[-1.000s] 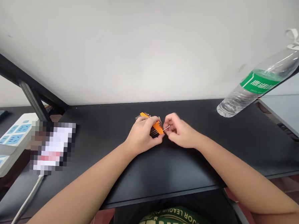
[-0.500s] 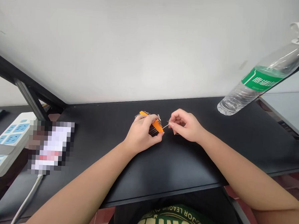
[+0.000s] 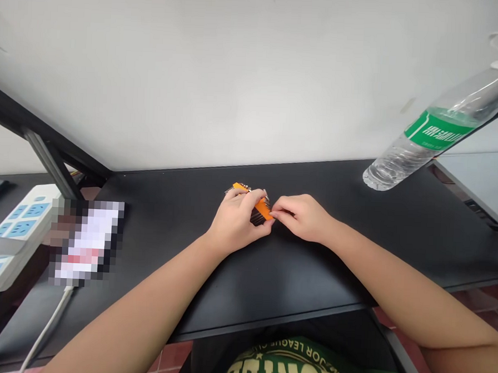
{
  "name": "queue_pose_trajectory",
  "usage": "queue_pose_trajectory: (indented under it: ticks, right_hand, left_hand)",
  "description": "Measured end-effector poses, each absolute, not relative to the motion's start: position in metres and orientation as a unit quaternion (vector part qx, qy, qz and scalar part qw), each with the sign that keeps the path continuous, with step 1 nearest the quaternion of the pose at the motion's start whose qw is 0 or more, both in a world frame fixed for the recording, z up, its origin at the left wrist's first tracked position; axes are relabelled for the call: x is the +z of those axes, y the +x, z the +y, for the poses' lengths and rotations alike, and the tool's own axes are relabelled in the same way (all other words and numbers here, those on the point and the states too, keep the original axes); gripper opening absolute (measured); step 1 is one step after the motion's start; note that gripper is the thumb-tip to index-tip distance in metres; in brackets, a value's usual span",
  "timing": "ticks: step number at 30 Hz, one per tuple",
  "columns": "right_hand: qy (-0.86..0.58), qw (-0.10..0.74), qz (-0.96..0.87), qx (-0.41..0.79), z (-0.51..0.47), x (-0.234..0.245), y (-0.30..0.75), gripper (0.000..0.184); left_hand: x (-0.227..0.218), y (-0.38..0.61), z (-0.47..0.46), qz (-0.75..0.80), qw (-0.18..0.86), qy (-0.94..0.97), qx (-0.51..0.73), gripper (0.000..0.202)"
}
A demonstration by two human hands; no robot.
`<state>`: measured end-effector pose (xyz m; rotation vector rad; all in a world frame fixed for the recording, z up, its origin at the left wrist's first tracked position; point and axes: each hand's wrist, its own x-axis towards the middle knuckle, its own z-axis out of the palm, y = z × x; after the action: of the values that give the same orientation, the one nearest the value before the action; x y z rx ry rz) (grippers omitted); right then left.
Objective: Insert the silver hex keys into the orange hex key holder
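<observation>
An orange hex key holder [image 3: 264, 209] with several thin metal keys in it sits just above the black tabletop, tilted down to the right. My left hand [image 3: 236, 215] is closed around it, fingers over the top and thumb at its near right end. My right hand [image 3: 301, 216] is pinched shut at that same end, its fingertips touching the holder beside my left thumb. The hex key between those fingertips is mostly hidden by them.
A large water bottle [image 3: 438, 129] with a green label stands at the back right of the black table [image 3: 277, 282]. On the left lie a blurred-out phone [image 3: 90, 239] with a white cable [image 3: 50, 323] and a white power strip [image 3: 28, 219]. A pale wall rises behind.
My right hand has moved left, up against the holder. The thin hex key that showed between hand and holder is now covered. My left hand stays around the holder.
</observation>
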<state>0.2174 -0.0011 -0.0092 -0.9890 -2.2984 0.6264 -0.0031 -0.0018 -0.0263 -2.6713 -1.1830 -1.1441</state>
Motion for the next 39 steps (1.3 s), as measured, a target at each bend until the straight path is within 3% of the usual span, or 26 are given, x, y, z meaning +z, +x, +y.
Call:
queue_pose_trajectory:
  ticks: [7, 16, 19, 22, 30, 39]
  right_hand:
    - [-0.438, 0.234, -0.824, 0.272, 0.003, 0.002, 0.224, 0.032]
    - [-0.456, -0.010, -0.863, 0.215, 0.016, 0.009, 0.273, 0.003]
    - [-0.444, -0.039, -0.881, 0.157, 0.008, 0.009, 0.255, 0.018]
    - [-0.423, -0.006, -0.895, 0.140, 0.002, 0.009, 0.239, 0.020]
    - [-0.407, 0.122, -0.876, 0.229, -0.002, 0.009, 0.234, 0.011]
    - [-0.376, 0.140, -0.891, 0.211, -0.002, 0.009, 0.234, 0.012]
  left_hand:
    - [-0.024, -0.001, -0.002, -0.356, 0.011, -0.867, -0.349, 0.051]
    - [-0.027, -0.007, -0.001, -0.397, -0.023, -0.854, -0.337, 0.049]
    - [-0.027, -0.006, -0.001, -0.389, -0.024, -0.857, -0.338, 0.049]
    - [-0.027, -0.006, 0.000, -0.389, -0.031, -0.858, -0.335, 0.051]
    - [-0.026, -0.005, -0.001, -0.387, -0.025, -0.857, -0.340, 0.055]
    - [-0.025, -0.005, -0.001, -0.387, -0.025, -0.857, -0.339, 0.057]
